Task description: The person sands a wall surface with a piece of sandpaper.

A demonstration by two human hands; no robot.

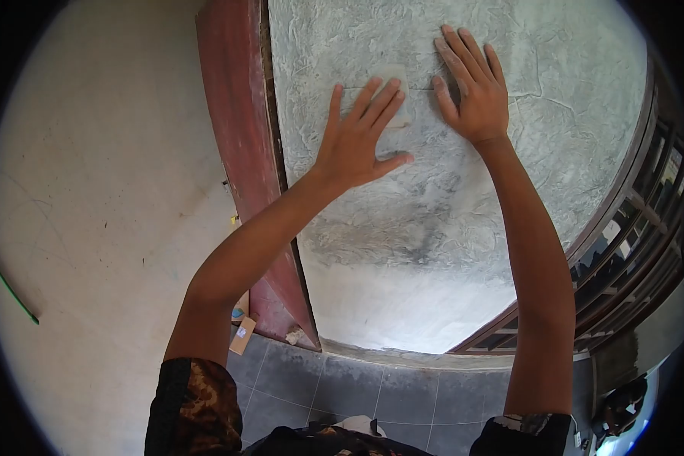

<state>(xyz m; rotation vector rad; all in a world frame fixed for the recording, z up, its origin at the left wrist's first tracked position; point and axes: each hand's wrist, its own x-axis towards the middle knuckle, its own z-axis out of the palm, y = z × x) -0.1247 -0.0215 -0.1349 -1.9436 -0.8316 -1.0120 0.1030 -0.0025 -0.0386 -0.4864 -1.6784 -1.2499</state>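
Observation:
A grey plastered wall [448, 197] with a rough, streaky finish stands in front of me. My left hand [359, 137] is spread against it, thumb out to the right. At its middle fingertips shows a pale, squarish patch [395, 74], partly covered by the fingers; what it is made of is unclear. Higher up and to the right, my right hand [477, 91] lies with its fingers stretched upward and its thumb apart. Whitish dust coats its fingers. A thin line crosses the plaster near both hands.
A reddish wooden frame [239, 99] borders the plaster on the left, beside a beige wall [114, 175]. Dark window bars [631, 251] curve along the right. Below are grey floor tiles [349, 387] and a small cardboard box [242, 335]. A green strip [11, 289] shows far left.

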